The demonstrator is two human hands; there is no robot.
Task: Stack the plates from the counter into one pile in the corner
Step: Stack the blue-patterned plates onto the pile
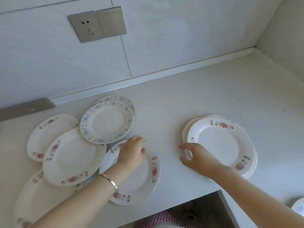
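Note:
Several white plates lie on the pale counter (205, 89). A small pile of red-flowered plates (218, 142) sits at the right. My right hand (195, 157) curls its fingers round the pile's near left rim. My left hand (131, 152) lies on a red-flowered plate (141, 180) near the front edge, its fingers bent over the far rim. To the left, more red-flowered plates (72, 157) overlap each other loosely. Two blue-flowered plates (107, 122) are stacked behind them.
The counter meets two walls in a corner (254, 48) at the far right. A wall socket (97, 24) is on the back wall. Another plate's rim (298, 206) shows at the lower right edge. The counter's front edge (181, 203) runs just below the hands.

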